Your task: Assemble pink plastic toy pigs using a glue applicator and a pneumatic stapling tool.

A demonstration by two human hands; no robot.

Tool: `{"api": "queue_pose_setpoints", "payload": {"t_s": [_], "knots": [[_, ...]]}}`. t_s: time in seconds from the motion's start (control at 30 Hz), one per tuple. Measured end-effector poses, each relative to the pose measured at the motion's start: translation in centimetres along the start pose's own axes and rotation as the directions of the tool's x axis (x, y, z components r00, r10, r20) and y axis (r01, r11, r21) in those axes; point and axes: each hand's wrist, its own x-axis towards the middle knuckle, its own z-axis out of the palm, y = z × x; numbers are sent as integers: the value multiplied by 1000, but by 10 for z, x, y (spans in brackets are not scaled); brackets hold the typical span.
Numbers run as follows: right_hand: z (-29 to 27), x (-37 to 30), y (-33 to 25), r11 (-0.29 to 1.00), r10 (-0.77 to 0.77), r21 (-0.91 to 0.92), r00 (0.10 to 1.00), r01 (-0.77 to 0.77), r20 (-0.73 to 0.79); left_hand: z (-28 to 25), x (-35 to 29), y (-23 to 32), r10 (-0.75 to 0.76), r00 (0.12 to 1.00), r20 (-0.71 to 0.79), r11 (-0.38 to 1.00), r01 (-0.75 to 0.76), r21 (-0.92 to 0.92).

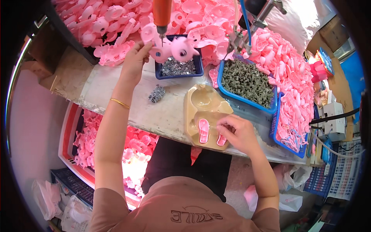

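My left hand point(136, 62) reaches to the far side of the bench, its fingers closed on the edge of a pink animal-shaped toy shell point(182, 49). The bit of an orange-bodied electric screwdriver point(161, 15) points down at that shell. Beneath it sits a dark blue tray point(179, 75) of small silvery screws. My right hand point(241, 134) is over a tan moulded fixture point(191, 116), thumb and fingers closed on a small pink plastic piece point(221, 139) in its right hollow. A similar pink piece point(203, 130) lies in the hollow beside it.
A clump of screws point(157, 94) lies on the bench. To the right stand a blue basket point(220, 79) of small grey-green parts and another blue basket point(288, 145) of pink pieces. Pink shells point(116, 34) pile up behind. A red-and-white crate point(79, 166) of pink parts is below the bench.
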Motion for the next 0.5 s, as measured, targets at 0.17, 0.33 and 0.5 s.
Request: {"api": "queue_pose_setpoints", "payload": {"t_s": [0.17,0.33,0.5], "knots": [[2,-2,2,1000,-2,19,1000,2,-1,-31,-13,-4,-16,988,-156,997,4,-73],[1,-4,2,1000,5,28,1000,-5,-19,-21,-61,20,-149,967,-208,971,104,-213],[-3,-1,3,998,10,64,1000,-9,-12,19,-123,48,-34,977,-212,974,-15,-227]]}}
